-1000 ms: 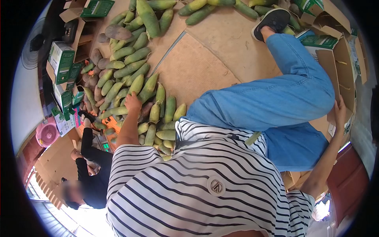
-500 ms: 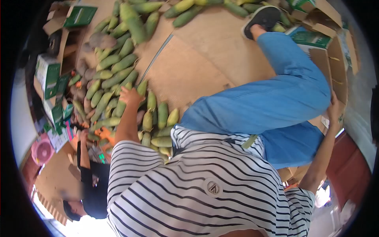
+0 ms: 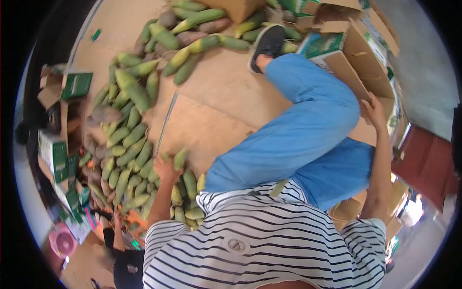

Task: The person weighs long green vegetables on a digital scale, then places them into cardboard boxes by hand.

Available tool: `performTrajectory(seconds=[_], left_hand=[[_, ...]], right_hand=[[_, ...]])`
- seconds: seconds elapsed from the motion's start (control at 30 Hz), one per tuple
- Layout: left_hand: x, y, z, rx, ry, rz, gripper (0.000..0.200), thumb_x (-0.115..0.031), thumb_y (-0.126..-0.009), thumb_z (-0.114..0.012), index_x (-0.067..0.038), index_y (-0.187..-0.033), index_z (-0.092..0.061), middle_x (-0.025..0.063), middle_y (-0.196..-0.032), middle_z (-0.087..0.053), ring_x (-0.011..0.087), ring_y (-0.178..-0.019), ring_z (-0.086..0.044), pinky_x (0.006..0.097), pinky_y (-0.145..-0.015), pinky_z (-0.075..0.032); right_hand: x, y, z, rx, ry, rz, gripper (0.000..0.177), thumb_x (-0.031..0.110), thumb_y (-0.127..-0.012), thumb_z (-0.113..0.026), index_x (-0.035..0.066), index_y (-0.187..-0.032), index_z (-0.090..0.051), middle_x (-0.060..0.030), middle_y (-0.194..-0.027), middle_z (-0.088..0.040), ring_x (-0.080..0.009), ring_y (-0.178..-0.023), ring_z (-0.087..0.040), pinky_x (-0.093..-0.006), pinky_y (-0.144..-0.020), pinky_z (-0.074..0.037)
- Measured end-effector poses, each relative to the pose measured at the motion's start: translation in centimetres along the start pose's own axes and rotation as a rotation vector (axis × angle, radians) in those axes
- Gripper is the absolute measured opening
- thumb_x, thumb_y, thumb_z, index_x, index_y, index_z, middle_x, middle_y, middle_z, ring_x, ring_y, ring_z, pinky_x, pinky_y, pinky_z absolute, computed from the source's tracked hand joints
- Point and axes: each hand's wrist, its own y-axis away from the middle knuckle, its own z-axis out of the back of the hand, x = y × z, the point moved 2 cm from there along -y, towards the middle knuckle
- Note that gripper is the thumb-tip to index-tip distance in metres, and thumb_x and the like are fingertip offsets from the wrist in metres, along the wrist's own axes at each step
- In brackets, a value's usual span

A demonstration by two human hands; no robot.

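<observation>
My left hand (image 3: 168,169) is at the right edge of a large pile of green radishes (image 3: 131,153), with its fingers closed round a green radish (image 3: 180,159) whose pale green end sticks out beside them. Other radishes lie just below and left of the hand. On the far right, beyond my bent knee, my right hand (image 3: 375,111) grips the lower edge of an open cardboard box (image 3: 363,65). That box lies tilted, with its flaps spread.
Reddish radishes (image 3: 195,37) lie among green ones at the top. Green and white boxes (image 3: 54,155) stand at the left. A co-worker (image 3: 126,262) in dark clothing and a pink fan (image 3: 63,242) are at lower left. My shoe (image 3: 268,45) rests on the cardboard floor (image 3: 216,120).
The view has shifted, so the pile sits lower. My left hand and the radish have moved slightly right against the pile. My right hand has moved from beside my knee up to the box.
</observation>
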Motion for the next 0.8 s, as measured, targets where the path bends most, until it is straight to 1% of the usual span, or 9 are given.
performTrajectory(seconds=[0.03,0.1,0.13,0.17,0.23,0.47,0.57,0.67,0.8], left_hand=[[-0.4,-0.6,-2.0,-0.185,0.085,-0.161,0.074,-0.050,-0.058,-0.075,-0.016,-0.120,-0.055,0.0216,-0.141,-0.029,0.0424,-0.132,-0.022,0.0527,-0.107,-0.019],[-2.5,-1.1,-1.8,-0.301,0.220,-0.232,0.072,-0.050,-0.062,-0.072,-0.009,-0.118,-0.055,0.0242,-0.137,-0.035,0.0435,-0.131,-0.022,0.0542,-0.108,-0.018],[-3.7,-1.4,-1.8,-0.377,0.279,-0.191,0.070,-0.050,-0.062,-0.072,-0.009,-0.117,-0.056,0.0268,-0.134,-0.036,0.0442,-0.129,-0.025,0.0546,-0.105,-0.022],[-5.0,-1.4,0.0,-0.391,0.326,-0.180,0.071,-0.050,-0.061,-0.071,-0.010,-0.117,-0.057,0.0294,-0.133,-0.035,0.0455,-0.126,-0.028,0.0544,-0.102,-0.026],[-7.8,-1.6,3.0,-0.351,0.355,-0.089,0.069,-0.050,-0.059,-0.072,-0.010,-0.113,-0.060,0.0304,-0.135,-0.031,0.0460,-0.126,-0.028,0.0546,-0.102,-0.025],[-16.8,-4.8,7.0,-0.542,0.499,-0.267,0.065,-0.048,-0.056,-0.074,-0.004,-0.102,-0.063,0.0292,-0.136,-0.029,0.0443,-0.124,-0.028,0.0538,-0.100,-0.025],[-18.5,-5.3,10.5,-0.732,0.675,-0.320,0.060,-0.040,-0.056,-0.077,-0.002,-0.100,-0.060,0.0273,-0.125,-0.043,0.0381,-0.117,-0.041,0.0510,-0.096,-0.033],[-19.6,-5.3,16.7,-0.445,1.112,-0.390,0.055,-0.032,-0.059,-0.079,0.000,-0.098,-0.057,0.0209,-0.109,-0.055,0.0296,-0.099,-0.056,0.0411,-0.083,-0.046],[-23.0,-1.7,27.2,-0.759,1.417,-0.680,0.050,-0.025,-0.063,-0.079,0.000,-0.098,-0.053,0.0148,-0.095,-0.061,0.0242,-0.082,-0.062,0.0323,-0.070,-0.051]], right_hand=[[-0.3,0.2,-0.2,-0.068,0.064,0.106,0.042,0.017,-0.087,-0.060,0.002,-0.124,-0.050,-0.0174,-0.102,-0.062,-0.0199,-0.092,-0.060,-0.0283,-0.080,-0.046],[-0.9,-0.4,-0.3,0.126,-0.209,-0.033,0.041,0.015,-0.089,-0.056,0.000,-0.126,-0.048,-0.0151,-0.115,-0.060,-0.0210,-0.104,-0.057,-0.0301,-0.088,-0.044],[-2.7,-0.7,-0.6,0.141,-0.137,-0.038,0.040,0.014,-0.090,-0.054,-0.001,-0.127,-0.048,-0.0136,-0.115,-0.059,-0.0218,-0.105,-0.056,-0.0303,-0.088,-0.043],[-7.6,-1.6,-1.6,0.055,-0.167,0.204,0.040,0.014,-0.091,-0.053,-0.002,-0.128,-0.046,-0.0147,-0.114,-0.059,-0.0204,-0.104,-0.055,-0.0297,-0.089,-0.043],[-7.7,-1.7,-1.8,0.100,-0.252,0.019,0.041,0.013,-0.092,-0.052,-0.004,-0.128,-0.044,-0.0175,-0.116,-0.058,-0.0215,-0.107,-0.054,-0.0309,-0.091,-0.041],[-7.2,-1.6,-1.5,0.078,-0.101,0.047,0.041,0.013,-0.092,-0.052,-0.005,-0.128,-0.044,-0.0183,-0.116,-0.057,-0.0208,-0.106,-0.055,-0.0298,-0.090,-0.042],[-5.9,-1.5,-1.5,0.071,-0.136,0.032,0.041,0.015,-0.091,-0.054,-0.005,-0.127,-0.045,-0.0180,-0.113,-0.059,-0.0203,-0.102,-0.056,-0.0296,-0.087,-0.043],[-2.4,-0.9,-0.7,0.042,-0.047,0.002,0.041,0.017,-0.091,-0.055,-0.004,-0.125,-0.046,-0.0179,-0.108,-0.061,-0.0202,-0.098,-0.058,-0.0293,-0.084,-0.044],[-0.8,-0.5,-0.3,0.036,0.006,0.008,0.039,0.018,-0.090,-0.056,-0.003,-0.122,-0.049,-0.0175,-0.101,-0.063,-0.0197,-0.090,-0.060,-0.0292,-0.080,-0.045]])
